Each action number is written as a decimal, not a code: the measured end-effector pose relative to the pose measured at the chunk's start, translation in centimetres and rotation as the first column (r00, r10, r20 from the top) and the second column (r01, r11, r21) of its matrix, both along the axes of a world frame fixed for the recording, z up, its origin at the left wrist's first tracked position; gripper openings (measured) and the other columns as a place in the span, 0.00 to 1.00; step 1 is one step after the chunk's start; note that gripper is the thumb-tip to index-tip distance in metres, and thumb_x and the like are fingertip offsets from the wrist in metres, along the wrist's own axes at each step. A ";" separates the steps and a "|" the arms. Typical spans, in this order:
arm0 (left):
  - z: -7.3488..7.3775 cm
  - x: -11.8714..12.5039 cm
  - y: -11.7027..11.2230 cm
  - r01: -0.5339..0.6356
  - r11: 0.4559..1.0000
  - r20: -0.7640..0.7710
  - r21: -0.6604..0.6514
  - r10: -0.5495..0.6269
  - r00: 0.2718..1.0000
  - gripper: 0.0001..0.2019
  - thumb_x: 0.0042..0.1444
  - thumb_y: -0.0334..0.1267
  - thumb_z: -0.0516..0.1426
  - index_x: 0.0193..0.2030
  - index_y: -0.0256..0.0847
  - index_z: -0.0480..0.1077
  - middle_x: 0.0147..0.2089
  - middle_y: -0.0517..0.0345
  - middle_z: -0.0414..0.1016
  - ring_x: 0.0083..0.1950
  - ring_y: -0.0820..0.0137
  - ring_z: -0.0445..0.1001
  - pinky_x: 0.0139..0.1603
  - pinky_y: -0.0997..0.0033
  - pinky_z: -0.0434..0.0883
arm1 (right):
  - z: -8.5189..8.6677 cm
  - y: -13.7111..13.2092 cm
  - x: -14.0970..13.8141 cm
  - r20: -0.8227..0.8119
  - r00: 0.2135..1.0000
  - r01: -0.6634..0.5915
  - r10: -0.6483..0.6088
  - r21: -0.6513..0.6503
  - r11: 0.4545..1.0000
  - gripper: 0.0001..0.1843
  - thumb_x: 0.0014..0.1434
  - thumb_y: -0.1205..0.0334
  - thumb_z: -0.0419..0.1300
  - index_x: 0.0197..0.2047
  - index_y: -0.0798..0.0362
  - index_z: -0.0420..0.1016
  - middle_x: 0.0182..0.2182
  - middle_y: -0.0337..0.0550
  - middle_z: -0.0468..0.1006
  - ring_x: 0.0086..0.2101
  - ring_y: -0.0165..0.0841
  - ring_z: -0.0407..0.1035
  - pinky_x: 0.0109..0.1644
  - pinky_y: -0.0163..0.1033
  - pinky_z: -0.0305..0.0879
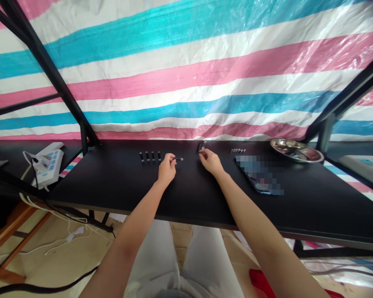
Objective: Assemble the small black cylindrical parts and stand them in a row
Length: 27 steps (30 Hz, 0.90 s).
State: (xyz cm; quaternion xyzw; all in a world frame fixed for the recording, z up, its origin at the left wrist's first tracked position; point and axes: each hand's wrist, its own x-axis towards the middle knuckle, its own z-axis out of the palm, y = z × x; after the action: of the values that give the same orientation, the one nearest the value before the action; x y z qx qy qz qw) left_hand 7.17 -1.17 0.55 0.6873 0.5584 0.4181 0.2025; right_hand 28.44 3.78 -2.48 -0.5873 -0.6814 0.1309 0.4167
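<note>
My left hand [167, 168] pinches a small black cylinder with a pale end [178, 159], which lies level and points right. Just left of it, several similar black cylinders [147, 156] are lined up in a row, each with a pale lower end. My right hand [211, 161] has its fingers curled together, with the fingertips at the lower end of another small dark cylinder [199, 147]. Beside that is a slim clear tube [204, 145]. Whether the right fingertips grip the dark cylinder or only touch near it is hard to see.
On the black table [192, 194], a group of small silvery pieces [238, 151] lies right of my hands. A phone [257, 176] and a round metal dish [317, 156] are further right. Black metal frames rise at both sides; a white power strip [49, 165] sits left.
</note>
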 end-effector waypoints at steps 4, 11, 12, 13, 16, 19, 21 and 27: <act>-0.2 0.5 -0.4 0.134 0.991 0.130 0.000 -0.133 0.983 0.08 0.58 0.31 0.47 0.44 0.41 0.59 0.37 0.58 0.74 0.32 0.77 0.73 0.38 0.75 0.68 | 1.4 -2.3 -2.3 -0.191 0.974 -0.116 0.123 0.049 0.992 0.16 0.57 0.50 0.50 0.37 0.53 0.69 0.26 0.42 0.73 0.27 0.32 0.67 0.36 0.39 0.64; -0.8 1.0 -0.7 0.291 0.956 0.236 -0.040 -0.274 0.932 0.09 0.59 0.38 0.46 0.46 0.41 0.57 0.41 0.57 0.73 0.16 0.84 0.61 0.21 0.80 0.62 | 1.6 -4.7 -5.5 -0.530 0.825 -0.228 0.199 0.011 0.974 0.24 0.55 0.40 0.48 0.39 0.52 0.67 0.20 0.34 0.64 0.20 0.27 0.59 0.25 0.34 0.59; -0.9 1.0 -0.7 0.297 0.954 0.229 -0.044 -0.280 0.932 0.09 0.59 0.38 0.47 0.46 0.41 0.57 0.41 0.57 0.73 0.16 0.84 0.62 0.20 0.80 0.62 | 1.4 -4.7 -5.5 -0.538 0.821 -0.213 0.191 0.021 0.977 0.24 0.55 0.40 0.48 0.38 0.52 0.67 0.20 0.34 0.64 0.21 0.27 0.59 0.26 0.34 0.59; -0.9 1.0 -0.8 0.297 0.954 0.217 -0.048 -0.281 0.935 0.09 0.59 0.38 0.47 0.46 0.41 0.57 0.41 0.57 0.73 0.16 0.84 0.62 0.21 0.81 0.62 | 1.3 -4.8 -5.5 -0.537 0.824 -0.195 0.180 0.029 0.980 0.23 0.55 0.40 0.48 0.38 0.52 0.67 0.21 0.35 0.65 0.21 0.27 0.60 0.26 0.34 0.59; -0.7 0.9 -1.1 0.295 0.955 0.166 -0.041 -0.285 0.944 0.09 0.58 0.38 0.49 0.45 0.41 0.59 0.43 0.57 0.73 0.18 0.84 0.65 0.23 0.81 0.63 | 1.2 -5.0 -5.2 -0.502 0.853 -0.141 0.143 0.042 0.989 0.22 0.56 0.41 0.48 0.39 0.51 0.66 0.23 0.37 0.67 0.24 0.28 0.62 0.29 0.35 0.61; -0.3 0.8 -1.3 0.285 0.957 0.099 -0.048 -0.280 0.955 0.08 0.58 0.37 0.49 0.45 0.42 0.60 0.41 0.58 0.74 0.18 0.83 0.64 0.26 0.79 0.66 | 1.4 -5.4 -5.0 -0.453 0.882 -0.119 0.131 0.054 0.991 0.20 0.57 0.43 0.48 0.39 0.52 0.66 0.25 0.39 0.68 0.26 0.30 0.64 0.33 0.37 0.62; 0.0 0.8 -1.5 0.270 0.961 0.049 -0.060 -0.267 0.962 0.08 0.58 0.36 0.49 0.45 0.42 0.61 0.40 0.59 0.75 0.19 0.82 0.66 0.29 0.78 0.67 | 1.5 -5.6 -5.0 -0.428 0.894 -0.121 0.134 0.056 0.991 0.20 0.57 0.44 0.47 0.40 0.52 0.66 0.26 0.39 0.69 0.27 0.30 0.65 0.35 0.38 0.63; 0.3 0.6 -1.7 0.246 0.969 -0.059 0.003 -0.246 0.968 0.07 0.59 0.36 0.48 0.44 0.43 0.63 0.36 0.60 0.74 0.31 0.75 0.72 0.38 0.75 0.67 | 1.6 -5.6 -5.1 -0.445 0.887 -0.128 0.128 0.031 0.991 0.20 0.56 0.44 0.48 0.39 0.52 0.66 0.26 0.40 0.69 0.28 0.31 0.66 0.37 0.39 0.64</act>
State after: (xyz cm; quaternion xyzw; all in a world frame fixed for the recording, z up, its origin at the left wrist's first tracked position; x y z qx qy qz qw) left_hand 7.75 -2.88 0.82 0.7643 0.4723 0.3724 0.2326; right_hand 23.36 -1.84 -0.92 -0.4954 -0.6051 0.2887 0.5523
